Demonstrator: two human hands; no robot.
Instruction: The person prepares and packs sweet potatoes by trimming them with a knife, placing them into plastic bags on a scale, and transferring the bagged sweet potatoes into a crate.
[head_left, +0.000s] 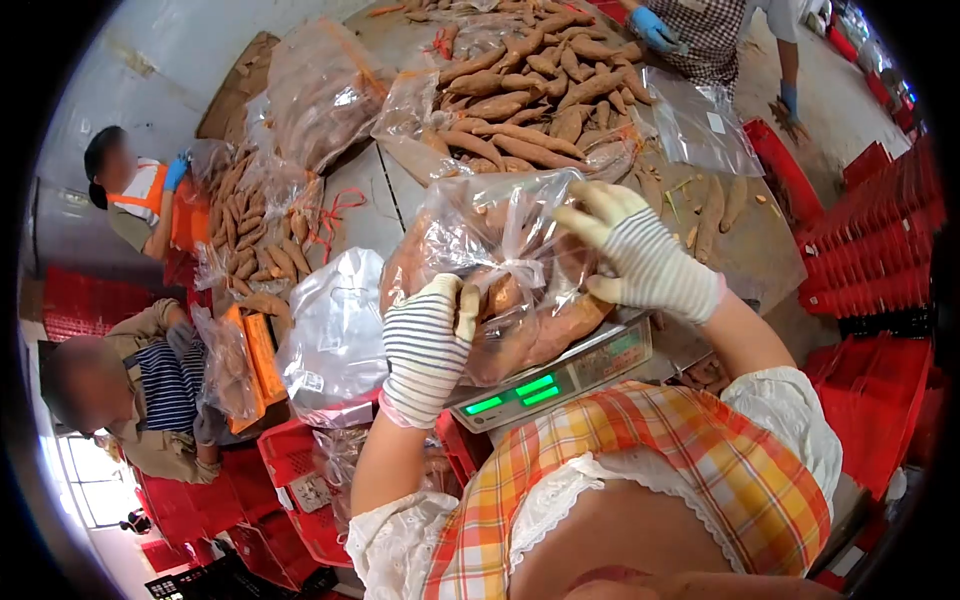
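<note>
A clear plastic bag of sweet potatoes [545, 335] rests on a digital scale [600, 358] in front of me, its film gathered in the middle. My left hand [428, 345], in a white glove with dark stripes, grips the near left side of the bag, thumb along the film. On the far right side my right hand [650, 255], gloved alike, holds the bag with its fingers and thumb bent around the film. Green digits glow on the scale's display. Left of the bag lies a stack of clear plastic bags [335, 325].
A big heap of loose sweet potatoes [560, 90] covers the far table. Red crates [865, 240] are stacked at right; another red crate [300, 490] stands at lower left. Two people work at left beside an orange crate [255, 365]; another with blue gloves stands at the far side.
</note>
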